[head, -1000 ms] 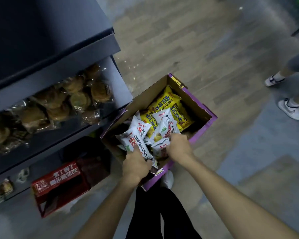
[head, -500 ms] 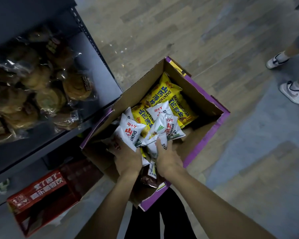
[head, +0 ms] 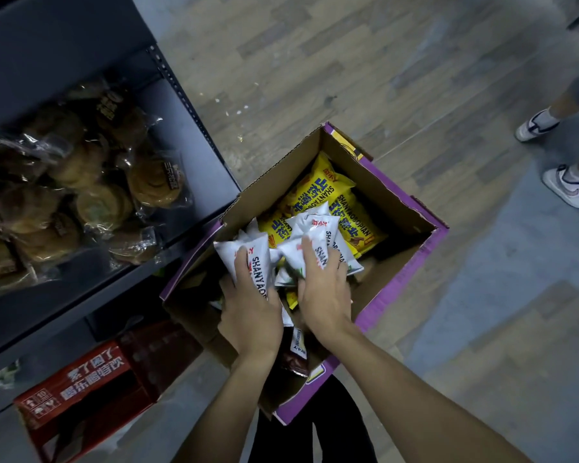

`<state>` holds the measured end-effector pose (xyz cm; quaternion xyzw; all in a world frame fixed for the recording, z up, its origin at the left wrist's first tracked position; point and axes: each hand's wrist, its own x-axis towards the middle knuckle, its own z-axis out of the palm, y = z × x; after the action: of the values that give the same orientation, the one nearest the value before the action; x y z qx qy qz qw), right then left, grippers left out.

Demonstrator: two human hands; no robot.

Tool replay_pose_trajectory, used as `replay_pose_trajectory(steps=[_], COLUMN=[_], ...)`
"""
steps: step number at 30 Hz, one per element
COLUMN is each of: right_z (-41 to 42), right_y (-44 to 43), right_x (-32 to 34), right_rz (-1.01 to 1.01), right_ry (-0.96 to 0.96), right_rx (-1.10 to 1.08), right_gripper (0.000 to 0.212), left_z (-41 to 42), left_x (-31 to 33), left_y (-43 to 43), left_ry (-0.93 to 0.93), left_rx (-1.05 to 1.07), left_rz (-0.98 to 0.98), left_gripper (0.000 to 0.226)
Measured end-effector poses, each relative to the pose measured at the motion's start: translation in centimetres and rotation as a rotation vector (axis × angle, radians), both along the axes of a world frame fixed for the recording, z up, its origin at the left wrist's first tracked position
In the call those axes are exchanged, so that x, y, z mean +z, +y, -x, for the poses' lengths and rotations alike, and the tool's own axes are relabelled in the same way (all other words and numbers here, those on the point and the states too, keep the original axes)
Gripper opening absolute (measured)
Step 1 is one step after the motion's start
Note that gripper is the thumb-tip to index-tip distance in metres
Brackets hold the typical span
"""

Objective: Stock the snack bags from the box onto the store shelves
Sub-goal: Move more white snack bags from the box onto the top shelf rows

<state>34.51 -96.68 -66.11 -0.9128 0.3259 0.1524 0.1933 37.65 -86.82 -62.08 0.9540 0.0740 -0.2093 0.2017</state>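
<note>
Left hand (head: 249, 307) and right hand (head: 325, 297) curl fingers (head: 309, 259) round white snack bags (head: 318, 233) in the box (head: 411, 208), gathering a bundle for the shelf (head: 64, 295) at nine o'clock.

Shop aisle: dark metal shelving (head: 194, 115) stocked with wrapped pastries (head: 91, 182); cartons of packaged goods (head: 375, 182) on plank floor (head: 348, 61).

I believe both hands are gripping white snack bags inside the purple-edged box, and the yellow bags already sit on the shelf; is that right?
Not quite. In the head view the yellow bags lie in the box, beyond the white snack bags; the shelf holds wrapped pastries. The left hand and right hand do grip white bags inside the box.
</note>
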Motion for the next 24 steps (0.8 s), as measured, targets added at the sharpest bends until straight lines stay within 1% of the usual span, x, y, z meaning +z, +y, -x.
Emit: replay_pose_trajectory(steps=[2,3,4,6,9,14,16,18,21,24], right_z=[-1.3,-1.9,-2.4,-2.8,-3.0,-4.4,-4.9,-4.8,-3.5,-2.6], right_y=[-1.3,-1.9,-2.5,-3.3,-3.3,-3.1,-3.4,-3.6,-3.9,-4.2], right_x=[0.6,0.6,0.5,-0.3,-1.9,-2.5,-1.7,-0.1,2.6,6.4], right_rz=[-0.021,-0.038,-0.056,-0.104,-0.188,-0.228,-0.226,-0.194,-0.162,-0.169], right_ry=[-0.114,-0.130,-0.114,-0.024,0.092,0.147,0.184,0.179,0.128,0.031], right_rx=[-0.070,-0.098,-0.114,-0.108,-0.079,-0.056,-0.045,-0.010,0.041,0.052], right_gripper=[0.074,0.074,0.075,0.082,0.089,0.090,0.089,0.086,0.079,0.075], left_z=[-0.5,-0.8,-0.9,-1.1,-1.1,-1.9,-2.0,-1.7,-1.4,-1.3], left_x=[-0.2,-0.5,-0.9,-2.0,-3.5,-3.9,-3.4,-2.5,-0.2,3.6], left_y=[-0.1,-0.1,0.0,0.2,0.3,0.0,0.1,0.4,0.9,1.2], left_ry=[-0.063,-0.078,-0.084,-0.066,-0.019,0.011,0.034,0.055,0.055,0.023], left_rx=[-0.090,-0.130,-0.159,-0.194,-0.188,-0.169,-0.153,-0.151,-0.139,-0.158], left_rz=[-0.031,-0.048,-0.063,-0.077,-0.027,0.037,0.078,0.112,0.090,0.036], left_gripper=[0.066,0.068,0.070,0.073,0.076,0.083,0.083,0.082,0.073,0.067])
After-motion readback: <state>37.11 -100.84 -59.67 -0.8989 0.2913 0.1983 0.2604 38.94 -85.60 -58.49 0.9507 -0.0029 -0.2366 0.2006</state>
